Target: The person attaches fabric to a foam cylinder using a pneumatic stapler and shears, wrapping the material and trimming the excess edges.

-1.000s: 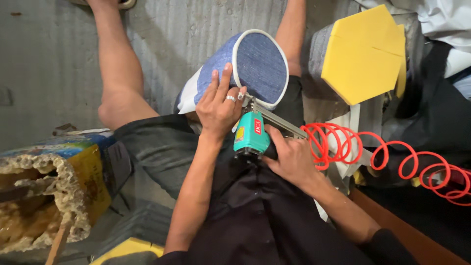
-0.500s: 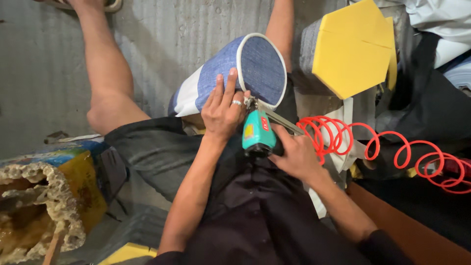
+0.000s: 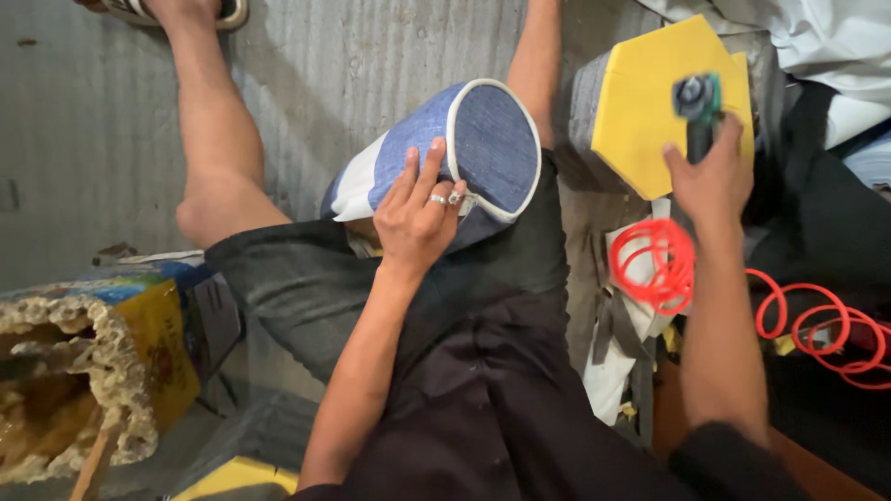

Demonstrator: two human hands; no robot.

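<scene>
a seated person's left hand (image 3: 419, 221) lies flat on a round cushion (image 3: 445, 167) covered in blue and white fabric with white piping, fingers spread and resting against its side rather than closed around it; a ring shows on one finger. the cushion rests across the person's lap, propped on the dark shorts (image 3: 371, 288), its blue circular end turned toward the camera. the right hand (image 3: 713, 178) has swung away from the cushion since half a second ago: then it held the teal pneumatic tool (image 3: 698, 107) right at the cushion's seam beside the left hand, now it is raised well off to the right, its grip clenched around the tool's handle, with the tool's nose pointing up toward the lens in front of a yellow hexagonal foam pad (image 3: 640, 121). the red coiled air hose (image 3: 664, 264) has followed, bunched just below the right wrist and trailing off toward the right edge. the left hand and the cushion sit much where they were. a bare leg (image 3: 209, 148) stretches over the grey concrete floor (image 3: 83, 130) at upper left, and a battered yellow and blue carton (image 3: 139, 343) with crusted, crumbling foam stands at lower left. scraps of white cloth (image 3: 622, 371) lie between the person's hip and the hose.
</scene>
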